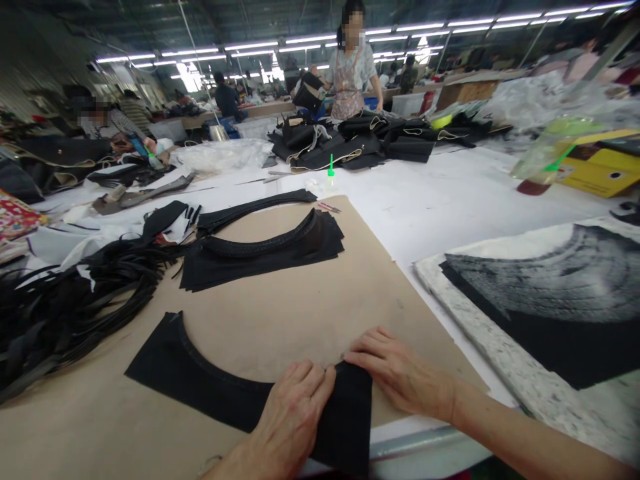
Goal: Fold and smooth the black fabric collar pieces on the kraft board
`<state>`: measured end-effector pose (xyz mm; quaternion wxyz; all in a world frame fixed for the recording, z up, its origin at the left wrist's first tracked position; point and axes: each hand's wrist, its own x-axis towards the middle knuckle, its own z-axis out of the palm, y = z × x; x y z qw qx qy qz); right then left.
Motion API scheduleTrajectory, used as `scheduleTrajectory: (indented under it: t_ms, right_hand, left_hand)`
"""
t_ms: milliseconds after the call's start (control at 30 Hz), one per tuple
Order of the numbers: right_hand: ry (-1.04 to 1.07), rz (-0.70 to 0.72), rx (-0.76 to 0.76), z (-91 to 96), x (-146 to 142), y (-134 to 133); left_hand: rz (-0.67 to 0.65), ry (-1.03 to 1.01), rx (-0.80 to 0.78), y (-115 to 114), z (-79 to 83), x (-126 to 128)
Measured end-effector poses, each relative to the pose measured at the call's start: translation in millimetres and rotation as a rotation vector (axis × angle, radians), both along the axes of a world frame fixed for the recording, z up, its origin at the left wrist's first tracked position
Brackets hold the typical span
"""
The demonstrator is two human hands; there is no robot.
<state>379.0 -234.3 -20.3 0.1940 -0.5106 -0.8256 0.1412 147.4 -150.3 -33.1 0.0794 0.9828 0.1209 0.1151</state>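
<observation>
A black leather-like panel (215,380) with a deep curved edge lies on brown paper in front of me. A narrow folded or raised strip follows its curve. My left hand (295,407) rests on the panel, fingers together, gripping the curved edge right of its middle. My right hand (395,370) pinches the same edge near the right end, its thumb and fingertips close to the left fingertips. What lies under the fingers is hidden. Farther back is a stack of similar black panels (260,257), with narrower black curved pieces (255,208) behind it.
Black strips (85,300) heap up at left. At right, a pale slab (460,320) bears a black panel with whitish smears. Small snips (330,207), a green-tipped bottle (331,170) and a yellow box (600,163) stand or lie beyond. A person (353,67) is behind piled black pieces.
</observation>
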Motion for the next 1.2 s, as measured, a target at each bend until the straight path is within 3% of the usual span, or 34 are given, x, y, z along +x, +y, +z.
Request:
scheduleTrajectory:
  t_ms: [200, 700, 900, 1000, 1067, 1200]
  right_hand:
    - [0.036, -0.064, -0.024, 5.4, -4.0, -1.0]
    - [-0.206, -0.006, 0.008, -1.9, 10.5, -13.8]
    - [-0.144, -0.162, 0.098, -0.8, -0.2, -19.1]
    - [-0.186, -0.131, 0.116, -10.8, -7.3, -22.9]
    - [-0.247, -0.115, 0.205, -25.0, -3.9, -25.8]
    - [-0.345, -0.052, 0.355, -60.2, 14.9, -23.5]
  left_hand:
    - [0.029, 0.039, 0.031, -1.3, -1.5, 2.9]
    - [0.065, 0.173, 0.040, -5.0, 0.5, 8.8]
    - [0.060, 0.128, 0.086, -10.7, -0.5, 10.2]
    - [0.052, 0.079, 0.116, -12.1, 4.4, 7.1]
    - [0.025, 0.041, 0.133, -11.9, 4.0, 1.1]
    - [0.052, -0.105, 0.215, -10.6, -12.7, -17.9]
